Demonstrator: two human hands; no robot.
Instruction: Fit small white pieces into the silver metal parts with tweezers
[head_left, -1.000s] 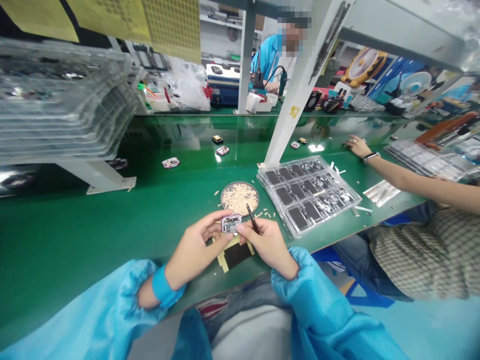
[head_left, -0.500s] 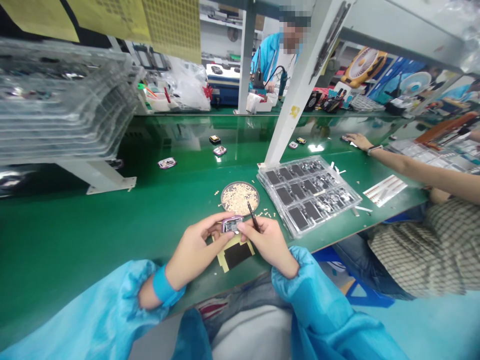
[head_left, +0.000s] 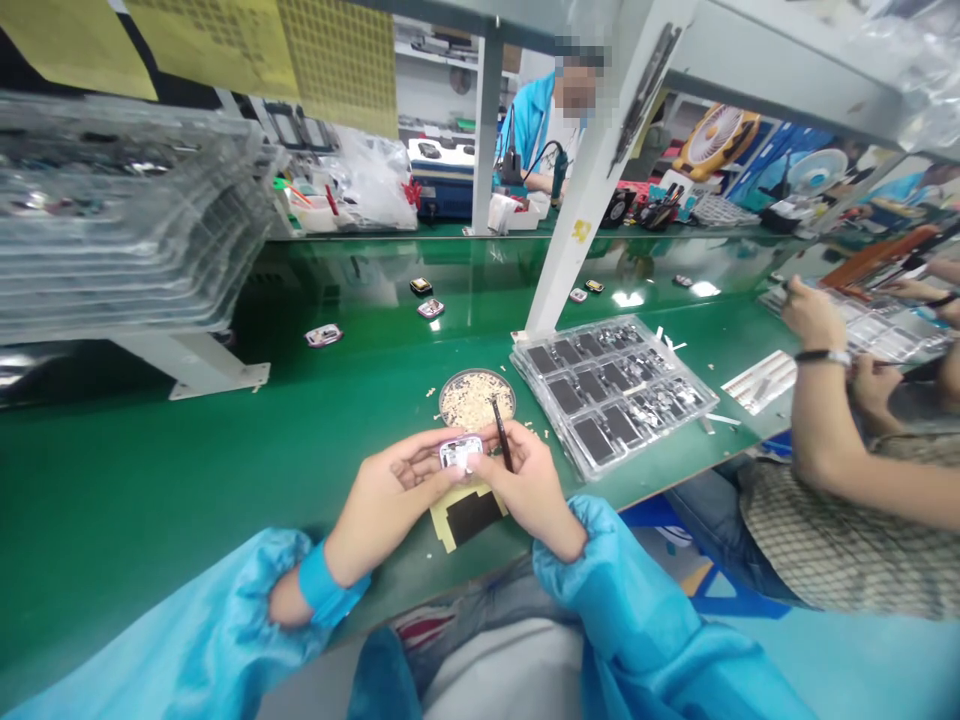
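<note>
On the green tabletop [head_left: 187,480], a transparent tray [head_left: 553,422] of dark panels [head_left: 592,439] lies near the front edge, and to its left the left hand [head_left: 382,505] grasps, and the right hand [head_left: 531,495] touches, a small purple-rimmed device [head_left: 453,450] close above that edge, right fingers also clasping a slim black tool [head_left: 502,436].

Casing [head_left: 454,453] in grip: pale purple rim, whitish inside. Tweezers [head_left: 502,435] beside it: black. Pad [head_left: 475,518] below grip: yellow, black centre. Dish [head_left: 440,402] just beyond: grey rim, beige bits [head_left: 469,395]. Bench [head_left: 225,470] around: green. Sleeves [head_left: 202,610] behind: bright blue. Shirt [head_left: 787,525] far right: checked.
</note>
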